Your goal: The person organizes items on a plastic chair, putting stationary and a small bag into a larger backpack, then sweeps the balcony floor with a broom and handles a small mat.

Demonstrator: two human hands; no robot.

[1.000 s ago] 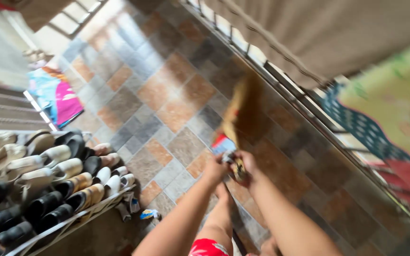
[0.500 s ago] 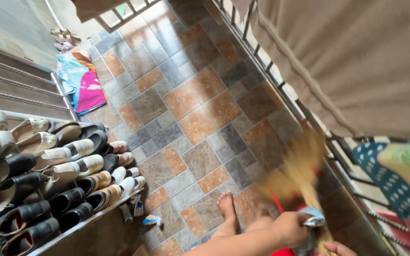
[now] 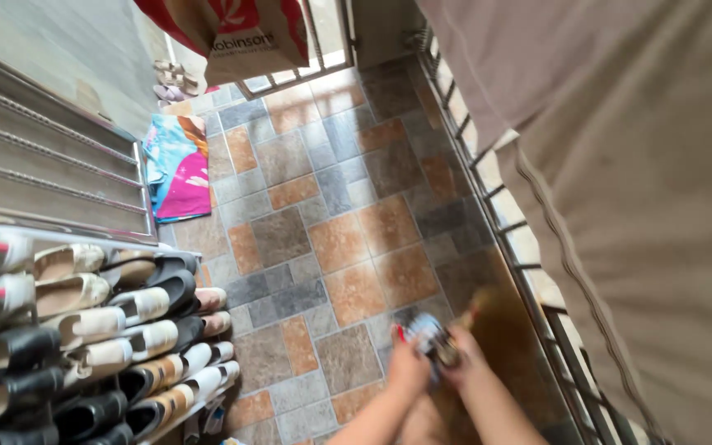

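Gripping a blurred broom (image 3: 500, 330), both hands smeared

Bright daylight from the window grille (image 3: 488, 189) at right and the gate up top, slightly blown out. Soft shadows on the tiled floor (image 3: 331, 206). Hands (image 3: 434, 363) and broom motion-blurred (shoe rack (image 3: 84, 330) sharper). Mild wide-angle stretch at edges.

Blurred straw broom (image 3: 488, 330), bristles over tiled floor

Floor: matt stone-look tiles (image 3: 339, 239) in grey, orange and brown.
Rack: glossy black leather shoes (image 3: 10, 350).
Railing: dark metal bars (image 3: 496, 222).
Curtain: matt beige cloth (image 3: 653, 189).
Mat: colourful soft cloth (image 3: 176, 169).
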